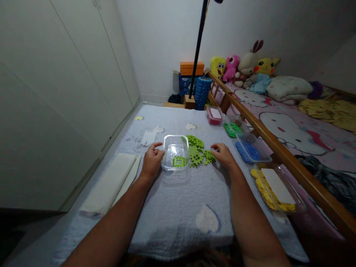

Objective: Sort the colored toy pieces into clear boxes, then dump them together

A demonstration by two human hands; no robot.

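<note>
A clear square plastic container (175, 138) sits on the cloth-covered table in front of me, with a light green square lattice block (178, 161) in it. My left hand (152, 159) is at its left side, thumb and index finger closed on the rim. Beside the container, on its right, lies a loose pile of light green interlocking plastic blocks (196, 156). My right hand (223, 154) hovers at the right end of this pile, close to a small cluster of blocks (209, 157). Its fingers are bent but apart, and nothing shows between them.
Along the right edge stand plastic boxes of red (214, 120), green (232, 129), blue (247, 150) and yellow pieces (263, 187), beside a wooden bed rail (261, 129). A folded cream cloth (111, 181) and a white paper (148, 138) lie left. A black pole (198, 48) rises behind.
</note>
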